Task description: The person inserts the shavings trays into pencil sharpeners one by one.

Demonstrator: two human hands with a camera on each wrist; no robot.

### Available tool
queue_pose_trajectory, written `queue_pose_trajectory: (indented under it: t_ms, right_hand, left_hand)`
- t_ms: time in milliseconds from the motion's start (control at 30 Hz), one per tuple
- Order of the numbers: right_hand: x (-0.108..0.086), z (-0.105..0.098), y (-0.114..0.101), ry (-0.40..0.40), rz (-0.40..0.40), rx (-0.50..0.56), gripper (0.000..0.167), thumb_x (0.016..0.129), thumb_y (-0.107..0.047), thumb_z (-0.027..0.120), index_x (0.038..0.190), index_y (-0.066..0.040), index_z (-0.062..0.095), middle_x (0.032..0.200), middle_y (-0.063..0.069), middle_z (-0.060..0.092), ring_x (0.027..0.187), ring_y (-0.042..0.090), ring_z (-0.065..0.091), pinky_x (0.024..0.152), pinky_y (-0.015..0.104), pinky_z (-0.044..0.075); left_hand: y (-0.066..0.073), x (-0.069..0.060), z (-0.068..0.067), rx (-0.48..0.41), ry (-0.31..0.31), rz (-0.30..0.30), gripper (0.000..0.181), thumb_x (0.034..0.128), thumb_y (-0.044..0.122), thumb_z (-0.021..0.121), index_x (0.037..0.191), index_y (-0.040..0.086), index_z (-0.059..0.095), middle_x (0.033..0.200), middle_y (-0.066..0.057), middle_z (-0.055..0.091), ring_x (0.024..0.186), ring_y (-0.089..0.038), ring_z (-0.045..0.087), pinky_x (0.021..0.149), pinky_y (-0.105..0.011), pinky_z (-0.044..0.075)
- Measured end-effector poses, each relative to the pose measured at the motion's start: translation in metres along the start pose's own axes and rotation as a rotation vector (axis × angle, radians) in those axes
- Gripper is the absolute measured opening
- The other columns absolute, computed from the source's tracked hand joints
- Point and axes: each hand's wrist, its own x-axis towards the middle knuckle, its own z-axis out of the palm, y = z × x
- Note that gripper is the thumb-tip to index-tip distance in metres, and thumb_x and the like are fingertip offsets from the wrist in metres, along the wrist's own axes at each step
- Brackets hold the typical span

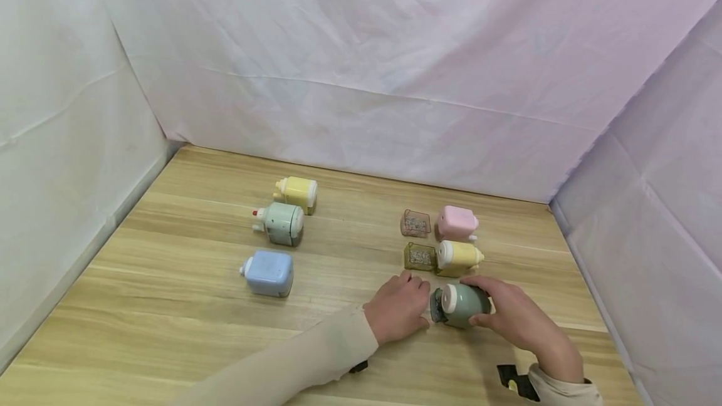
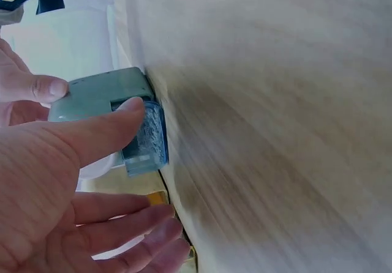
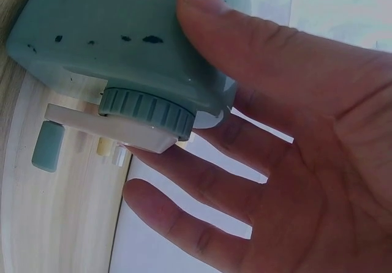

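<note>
A dark green crank pencil sharpener lies on the table at the right front, its crank side toward the right. My right hand grips its body, thumb on the near side and fingers across the far side. In the right wrist view, the crank handle hangs below the palm. A see-through shavings drawer sticks partly out of the sharpener. Beside the drawer is my left hand, fingers spread. Its thumb overlaps the drawer in the left wrist view; whether it touches I cannot tell.
Behind stand a yellow sharpener and a pink sharpener, each beside a detached drawer with shavings, one yellowish, one pinkish. Leftward are blue, pale green and yellow sharpeners. White cloth encloses the table.
</note>
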Motion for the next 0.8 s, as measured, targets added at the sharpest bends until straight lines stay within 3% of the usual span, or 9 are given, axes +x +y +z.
queue_pose_trajectory:
  t_ms: [167,433,800]
  right_hand:
    - [0.0,0.0,0.0,-0.001,0.006,0.002,0.064,0.079,-0.011,0.095,0.137,-0.005,0.069,0.134,0.018,0.073,0.12,0.039,0.07,0.096,0.058,0.058]
    - [0.0,0.001,0.0,-0.003,0.011,0.009,0.064,0.08,-0.011,0.095,0.138,-0.005,0.068,0.135,0.02,0.072,0.12,0.04,0.07,0.096,0.059,0.059]
    - [-0.002,0.001,0.001,0.013,-0.004,-0.001,0.064,0.079,-0.012,0.095,0.137,-0.006,0.069,0.134,0.018,0.073,0.118,0.038,0.071,0.095,0.058,0.059]
  left_hand:
    - [0.003,-0.007,-0.003,0.025,0.016,0.062,0.031,0.0941,0.04,0.083,0.111,0.014,0.077,0.103,0.004,0.073,0.087,-0.011,0.053,0.069,-0.02,0.044]
    - [0.01,-0.012,-0.004,0.145,0.038,0.2,0.023,0.1006,0.033,0.076,0.117,0.016,0.077,0.113,0.007,0.073,0.094,-0.009,0.059,0.072,-0.017,0.048]
    - [0.018,-0.012,0.005,0.183,0.062,0.236,0.02,0.0996,0.033,0.076,0.109,0.016,0.077,0.106,0.006,0.072,0.087,-0.007,0.057,0.068,-0.016,0.047]
